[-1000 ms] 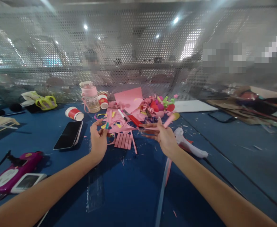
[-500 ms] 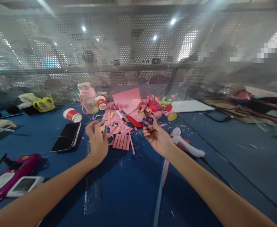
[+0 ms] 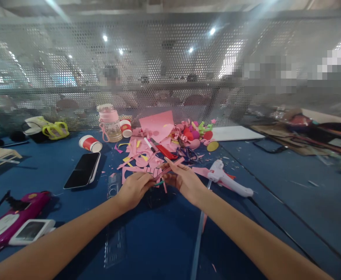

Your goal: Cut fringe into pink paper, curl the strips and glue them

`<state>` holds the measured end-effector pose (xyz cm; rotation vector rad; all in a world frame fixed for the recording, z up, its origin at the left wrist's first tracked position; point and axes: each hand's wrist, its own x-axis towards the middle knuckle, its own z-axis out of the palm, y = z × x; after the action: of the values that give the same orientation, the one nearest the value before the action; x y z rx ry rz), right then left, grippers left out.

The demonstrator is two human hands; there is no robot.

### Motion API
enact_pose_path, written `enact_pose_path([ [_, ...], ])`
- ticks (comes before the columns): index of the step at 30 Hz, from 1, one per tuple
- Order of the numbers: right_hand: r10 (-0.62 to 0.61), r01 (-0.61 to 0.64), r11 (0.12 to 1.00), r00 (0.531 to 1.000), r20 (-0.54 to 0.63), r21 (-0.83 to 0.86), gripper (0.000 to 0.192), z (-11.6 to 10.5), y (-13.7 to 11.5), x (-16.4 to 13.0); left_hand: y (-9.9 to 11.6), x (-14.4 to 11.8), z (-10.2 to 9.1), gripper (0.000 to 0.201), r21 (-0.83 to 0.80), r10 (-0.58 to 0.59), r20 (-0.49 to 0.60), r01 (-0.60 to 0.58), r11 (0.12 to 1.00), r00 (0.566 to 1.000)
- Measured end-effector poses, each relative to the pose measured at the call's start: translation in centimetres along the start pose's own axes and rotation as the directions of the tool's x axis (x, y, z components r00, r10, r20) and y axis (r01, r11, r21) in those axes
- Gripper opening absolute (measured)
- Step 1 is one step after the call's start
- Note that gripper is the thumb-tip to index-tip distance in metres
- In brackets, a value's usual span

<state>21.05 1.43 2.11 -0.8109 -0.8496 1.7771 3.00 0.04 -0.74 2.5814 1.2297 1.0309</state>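
My left hand (image 3: 134, 190) and my right hand (image 3: 186, 182) meet in the middle, just in front of the paper pile. Between them runs a narrow pink paper strip (image 3: 176, 164), slanting up to the right, with the fingers of both hands closed on it. A small teal item (image 3: 159, 183) shows by my left fingertips; its kind is unclear. Partly hidden behind my hands lies a pink sheet with dark lines (image 3: 152, 170). A clear plastic ruler (image 3: 115, 241) lies under and beside my left forearm. To the right of my right hand rests a white glue gun (image 3: 230, 182).
Beyond my hands are pink paper scraps (image 3: 135, 149), a red-handled cutter (image 3: 166, 151), a marker (image 3: 149, 144) and dark-handled scissors (image 3: 188, 154). A phone (image 3: 83, 170), paper cups (image 3: 90, 144) and a bottle (image 3: 110, 122) stand left. A perforated screen (image 3: 164, 62) borders the back.
My hands were apart; they have come together, the left moving right and the right slightly nearer to me. A pink paper strip now shows between them.
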Motion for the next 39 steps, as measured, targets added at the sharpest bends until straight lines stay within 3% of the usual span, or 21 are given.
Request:
enact_pose_path([
  [3,-0.069,0.06,0.995,0.99,-0.127,-0.08,0.015,-0.3,0.0,0.2,0.0,0.0,-0.3,0.028,0.05,-0.068,-0.012,0.069,0.996,0.998],
  [5,-0.082,0.065,0.99,0.988,-0.134,-0.128,0.019,0.0,0.5,0.2,0.1,-0.1,-0.3,0.024,0.051,-0.068,-0.011,0.068,0.996,0.998],
  [10,-0.126,0.135,0.938,0.991,0.048,-0.318,0.025,0.8,1.7,-0.1,0.7,0.0,0.2,0.018,-0.058,-0.038,0.005,0.038,0.998,0.999],
  [13,-0.209,0.231,0.805,0.973,0.102,-0.547,0.031,0.0,1.4,0.2,0.9,0.1,0.0,0.023,-0.16,-0.164,-0.043,0.155,0.975,0.986],
  [15,-0.326,0.288,0.595,0.94,0.102,-0.75,0.034,-0.8,1.1,0.4,0.8,0.2,-0.2,0.025,-0.259,-0.297,-0.069,0.271,0.927,0.952],
  [16,-0.396,0.291,0.436,0.912,0.108,-0.851,0.035,-1.1,1.0,0.5,0.7,0.3,-0.3,0.027,-0.328,-0.356,-0.072,0.315,0.891,0.932],
  [18,-0.467,0.206,0.078,0.872,0.147,-0.975,0.034,-1.4,1.1,0.5,0.4,0.3,-0.3,0.03,-0.48,-0.437,-0.056,0.36,0.8,0.897],
  [20,-0.414,0.091,-0.222,0.893,0.178,-0.971,0.032,-1.2,1.4,0.3,0.2,0.3,-0.1,0.031,-0.594,-0.483,-0.049,0.363,0.718,0.874],
  [21,-0.373,0.056,-0.324,0.91,0.181,-0.944,0.033,-1.0,1.6,0.2,0.2,0.4,0.0,0.03,-0.631,-0.493,-0.047,0.357,0.689,0.869],
  [23,-0.31,0.032,-0.442,0.932,0.186,-0.896,0.031,-0.5,1.9,0.1,0.1,0.5,0.3,0.028,-0.685,-0.477,-0.028,0.331,0.649,0.878],
  [26,-0.23,0.072,-0.511,0.949,0.216,-0.857,0.026,0.0,1.8,-0.2,0.1,0.9,0.5,0.024,-0.717,-0.396,0.035,0.299,0.629,0.918],
  [30,-0.178,0.024,-0.542,0.974,0.142,-0.84,0.025,0.7,1.1,-1.0,-0.1,1.3,0.6,0.021,-0.657,-0.28,0.071,0.256,0.709,0.957],
  [34,-0.174,-0.025,-0.526,0.982,0.079,-0.85,0.025,1.2,0.7,-1.8,-0.1,1.5,0.6,0.021,-0.641,-0.27,0.073,0.252,0.725,0.96],
  [39,-0.177,0.002,-0.489,0.979,0.102,-0.872,0.021,1.2,0.7,-2.0,-0.2,1.3,0.6,0.022,-0.639,-0.274,0.068,0.253,0.726,0.959],
])
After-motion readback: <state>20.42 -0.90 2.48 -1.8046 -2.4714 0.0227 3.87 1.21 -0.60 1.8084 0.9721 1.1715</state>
